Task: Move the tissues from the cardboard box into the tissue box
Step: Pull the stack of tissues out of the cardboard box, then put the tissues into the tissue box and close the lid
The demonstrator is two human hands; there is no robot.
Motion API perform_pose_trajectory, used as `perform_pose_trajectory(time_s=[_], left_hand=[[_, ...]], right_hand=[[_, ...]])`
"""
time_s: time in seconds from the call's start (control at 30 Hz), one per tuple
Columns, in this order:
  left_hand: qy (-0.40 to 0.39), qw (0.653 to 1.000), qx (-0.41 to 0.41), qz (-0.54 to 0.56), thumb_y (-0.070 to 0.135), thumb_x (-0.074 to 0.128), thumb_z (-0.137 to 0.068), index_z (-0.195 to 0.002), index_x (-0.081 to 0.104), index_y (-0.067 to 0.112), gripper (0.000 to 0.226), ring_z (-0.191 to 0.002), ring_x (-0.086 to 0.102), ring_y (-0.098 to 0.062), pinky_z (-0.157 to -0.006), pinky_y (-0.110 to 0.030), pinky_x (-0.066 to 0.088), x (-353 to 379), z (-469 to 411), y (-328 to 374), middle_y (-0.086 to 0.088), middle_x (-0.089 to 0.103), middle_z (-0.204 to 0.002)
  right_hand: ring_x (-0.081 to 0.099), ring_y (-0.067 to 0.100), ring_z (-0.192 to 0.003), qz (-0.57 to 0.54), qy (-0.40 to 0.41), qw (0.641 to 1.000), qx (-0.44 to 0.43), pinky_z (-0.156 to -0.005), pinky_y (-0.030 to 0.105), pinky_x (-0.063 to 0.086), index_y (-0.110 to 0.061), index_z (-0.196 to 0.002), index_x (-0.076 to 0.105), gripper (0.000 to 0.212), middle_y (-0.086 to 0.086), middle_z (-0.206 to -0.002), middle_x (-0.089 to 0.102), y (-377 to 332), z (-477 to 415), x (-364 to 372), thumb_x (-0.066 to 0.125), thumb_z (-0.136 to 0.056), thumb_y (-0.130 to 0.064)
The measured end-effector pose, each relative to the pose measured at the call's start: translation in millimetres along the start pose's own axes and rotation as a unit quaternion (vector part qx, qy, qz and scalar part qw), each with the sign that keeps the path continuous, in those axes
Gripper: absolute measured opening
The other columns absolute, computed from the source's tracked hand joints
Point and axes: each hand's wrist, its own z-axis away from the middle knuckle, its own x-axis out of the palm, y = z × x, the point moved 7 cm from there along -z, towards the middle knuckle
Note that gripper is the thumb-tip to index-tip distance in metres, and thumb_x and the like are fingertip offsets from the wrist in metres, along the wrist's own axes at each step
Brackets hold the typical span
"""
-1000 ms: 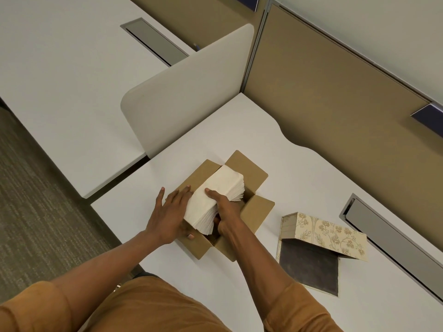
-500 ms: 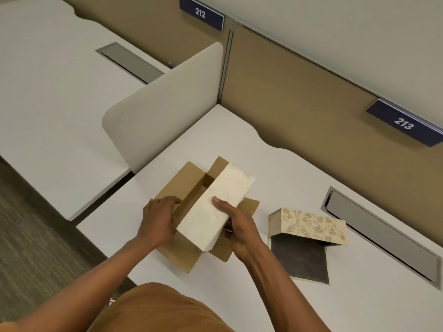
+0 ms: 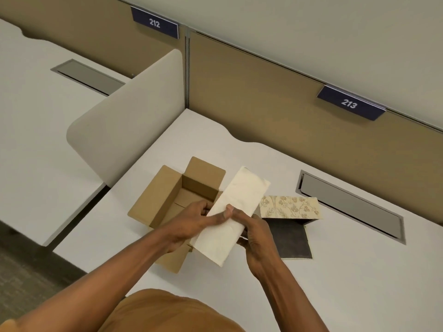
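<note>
A thick stack of white tissues [image 3: 236,209] is held in the air between the two boxes, tilted with its far end up. My right hand [image 3: 251,232] grips its right edge, thumb on top. My left hand [image 3: 196,218] holds its left edge, fingers against the side. The brown cardboard box [image 3: 165,200] stands open on the white desk to the left, its inside bare. The floral tissue box [image 3: 291,207] lies to the right with its dark lid [image 3: 290,240] folded open toward me.
A grey cable tray [image 3: 350,207] is recessed in the desk at the right. A beige divider panel [image 3: 124,121] rises at the left desk edge. Tan partition walls with signs 212 and 213 stand behind. A neighbouring desk [image 3: 36,128] lies to the left.
The tissue stack has come up out of the cardboard box and moved right toward the floral box. My left hand left the carton's edge and now holds the stack.
</note>
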Motion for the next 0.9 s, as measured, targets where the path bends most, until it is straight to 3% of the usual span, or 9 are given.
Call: perform_pose_trajectory(time_s=[0.13,0.27,0.43,0.6,0.9], left_hand=[[-0.072,0.997,-0.005,0.027,0.058,0.089,-0.077,-0.134,0.067,0.017,0.074,-0.116,0.079,-0.027,-0.109,-0.057,0.06,23,1,-6,-0.005,0.082,-0.126],[-0.101,0.993,-0.015,0.067,0.051,0.083,-0.081,-0.139,0.061,0.016,0.071,-0.117,0.079,-0.025,-0.104,-0.048,0.063,40,3,-5,-0.005,0.081,-0.127],[-0.133,0.987,-0.029,0.081,0.048,0.076,-0.093,-0.146,0.059,0.018,0.064,-0.127,0.074,-0.032,-0.112,-0.051,0.058,47,4,-6,-0.009,0.078,-0.135],[-0.15,0.985,-0.029,0.079,0.046,0.075,-0.096,-0.146,0.059,0.018,0.06,-0.128,0.073,-0.032,-0.106,-0.044,0.061,52,3,-7,-0.008,0.077,-0.137],[-0.155,0.985,-0.038,0.061,0.05,0.08,-0.086,-0.14,0.061,0.01,0.071,-0.122,0.075,-0.033,-0.106,-0.047,0.06,59,0,-9,-0.012,0.078,-0.132]], right_hand=[[0.078,0.028,-0.106,-0.032,0.021,0.999,-0.005,-0.086,0.042,0.062,-0.018,-0.12,0.073,0.044,0.004,-0.114,0.083,-3,11,-14,0.089,-0.083,-0.034],[0.078,0.028,-0.109,-0.066,0.034,0.997,-0.015,-0.089,0.042,0.061,-0.025,-0.112,0.074,0.032,0.002,-0.111,0.085,-1,15,-26,0.087,-0.084,-0.034],[0.077,0.033,-0.115,-0.101,0.054,0.993,-0.028,-0.11,0.059,0.056,-0.023,-0.112,0.077,0.032,0.003,-0.114,0.085,-5,14,-41,0.089,-0.083,-0.031],[0.078,0.034,-0.115,-0.106,0.073,0.991,-0.042,-0.106,0.064,0.058,-0.02,-0.122,0.076,0.057,0.004,-0.117,0.084,-10,10,-45,0.096,-0.073,-0.042],[0.078,0.041,-0.11,-0.156,0.08,0.984,-0.026,-0.101,0.072,0.057,-0.016,-0.113,0.078,0.04,0.013,-0.112,0.084,-15,6,-50,0.093,-0.079,-0.027]])
